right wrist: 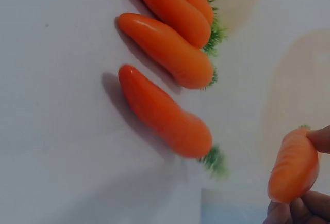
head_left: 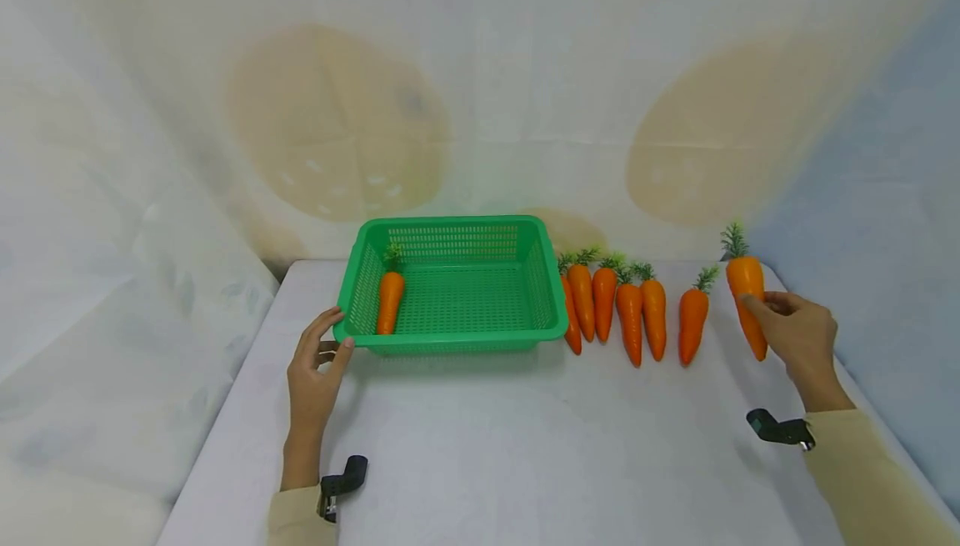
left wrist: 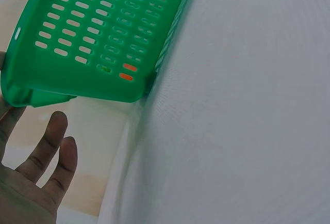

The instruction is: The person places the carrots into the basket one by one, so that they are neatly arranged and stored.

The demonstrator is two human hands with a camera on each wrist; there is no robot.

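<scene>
One carrot is being held in the right hand fingers at right of frame; left hand, fingers relaxed, is touching the green basket.

Green basket is perforated plastic with a slight sheen, carrots are smooth semi-glossy plastic with bristly synthetic green tops, table cover is matt white fine-weave cloth, backdrop is soft printed fabric.

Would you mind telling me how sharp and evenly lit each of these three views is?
Head view: soft even light, backdrop bowed by the wide lens. Left wrist view: the green basket is sharp, the left hand dim. Right wrist view: carrots slightly soft, casting faint shadows; the held carrot blurred.
</scene>
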